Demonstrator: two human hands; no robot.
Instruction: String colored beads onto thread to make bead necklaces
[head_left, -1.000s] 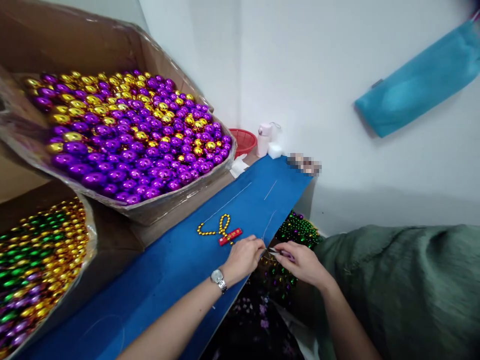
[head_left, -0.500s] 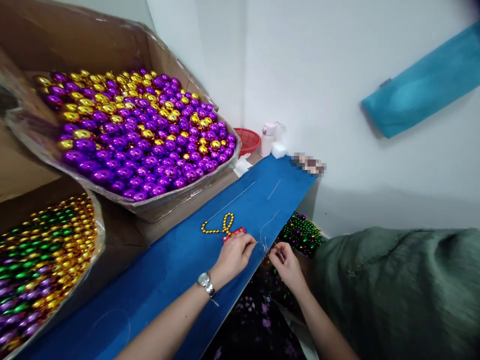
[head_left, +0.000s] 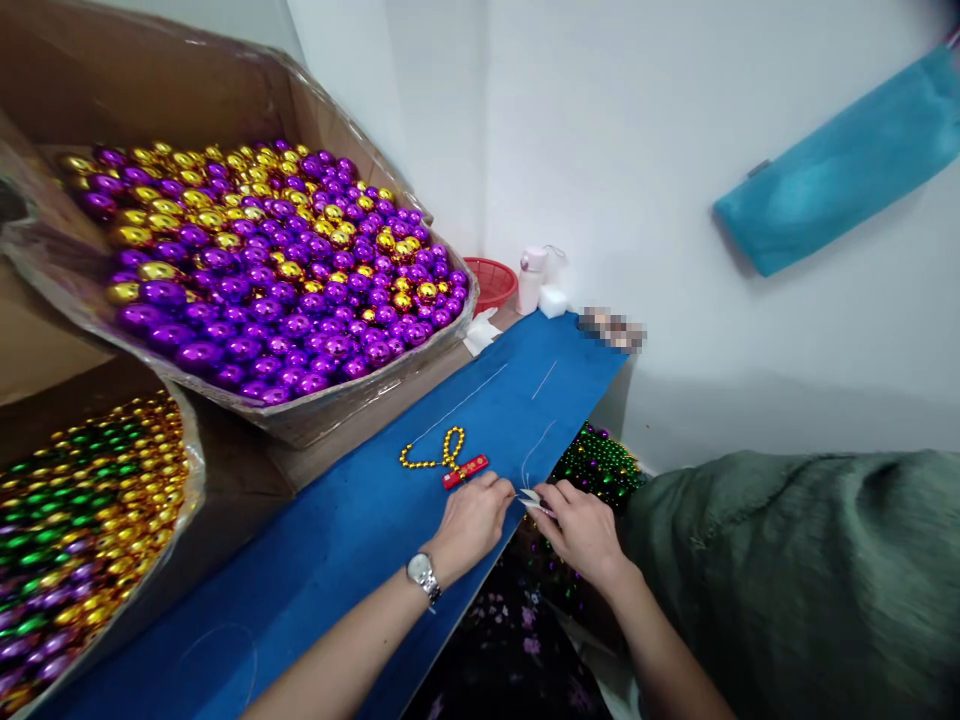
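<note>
My left hand (head_left: 471,522) and right hand (head_left: 581,530) pinch something too small to tell. Far along the blue board (head_left: 360,530), one patch (head_left: 611,328) is blurred. The near-left bead box (head_left: 82,530) is cut off.

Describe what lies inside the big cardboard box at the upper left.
The cardboard box holds a heap of shiny purple and gold balls on a clear plastic liner. Whatever lies beneath the top layer is covered.

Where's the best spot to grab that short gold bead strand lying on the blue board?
Probably pinch the gold bead strand at its straight tail on the left, coming from above. That end lies flat and single on the blue board, clear of the red tag and the left hand, whereas the looped end crosses itself beside the tag.
</note>
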